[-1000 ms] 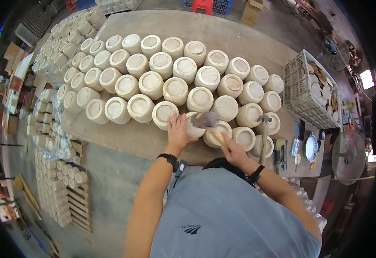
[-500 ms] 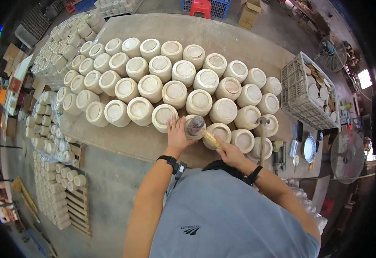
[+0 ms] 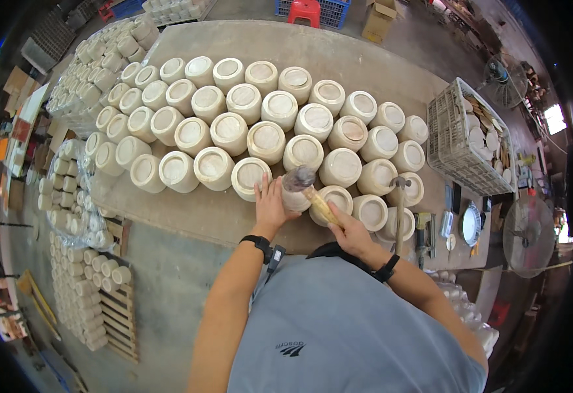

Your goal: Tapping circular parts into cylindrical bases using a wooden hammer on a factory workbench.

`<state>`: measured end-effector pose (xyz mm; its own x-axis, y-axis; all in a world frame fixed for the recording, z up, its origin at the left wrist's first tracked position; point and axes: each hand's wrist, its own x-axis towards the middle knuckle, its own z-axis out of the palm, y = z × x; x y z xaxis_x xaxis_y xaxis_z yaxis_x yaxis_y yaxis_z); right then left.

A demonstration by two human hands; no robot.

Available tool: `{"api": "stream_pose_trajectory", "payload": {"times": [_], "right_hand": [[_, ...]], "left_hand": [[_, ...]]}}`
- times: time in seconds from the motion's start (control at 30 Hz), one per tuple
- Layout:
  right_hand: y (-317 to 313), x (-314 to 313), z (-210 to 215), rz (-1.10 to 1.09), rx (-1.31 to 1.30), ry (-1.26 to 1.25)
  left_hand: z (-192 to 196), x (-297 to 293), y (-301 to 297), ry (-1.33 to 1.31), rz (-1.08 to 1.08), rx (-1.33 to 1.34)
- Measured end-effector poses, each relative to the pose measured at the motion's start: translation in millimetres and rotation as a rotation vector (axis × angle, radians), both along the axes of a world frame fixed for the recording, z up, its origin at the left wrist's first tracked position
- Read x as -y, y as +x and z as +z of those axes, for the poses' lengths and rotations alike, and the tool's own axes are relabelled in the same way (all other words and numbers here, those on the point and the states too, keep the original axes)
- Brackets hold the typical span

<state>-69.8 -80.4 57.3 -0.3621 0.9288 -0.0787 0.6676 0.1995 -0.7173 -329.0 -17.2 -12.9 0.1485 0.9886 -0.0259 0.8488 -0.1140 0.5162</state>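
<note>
My left hand (image 3: pixel 271 204) rests against the side of a pale round wooden container (image 3: pixel 294 198) at the near edge of the workbench. My right hand (image 3: pixel 346 228) grips the wooden handle of a mallet (image 3: pixel 311 192), whose dark rubber head sits on top of that container. Several rows of like containers (image 3: pixel 267 141) stand bottom-up across the bench (image 3: pixel 188 209), touching one another.
A second hammer (image 3: pixel 399 209) leans at the bench's right end. A white plastic crate (image 3: pixel 469 141) holds round wooden discs at the right. A power tool (image 3: pixel 424 232), a fan (image 3: pixel 528 236) and stacks of more containers (image 3: pixel 77 275) on the floor at the left surround the bench.
The mallet has come down from a raised, blurred position onto the top of the container. My left hand has stayed against the container's side.
</note>
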Motion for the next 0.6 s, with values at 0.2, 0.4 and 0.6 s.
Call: {"api": "stream_pose_trajectory", "payload": {"times": [0.2, 0.4, 0.6], "right_hand": [[9, 0, -9, -0.057, -0.187, 0.317], [-3, -9, 10, -0.039, 0.056, -0.166], [7, -7, 8, -0.073, -0.16, 0.323]], "left_hand": [[0, -3, 2, 0.024, 0.01, 0.002], [-2, -3, 0, 0.012, -0.001, -0.005], [-3, -2, 2, 0.009, -0.002, -0.027]]}}
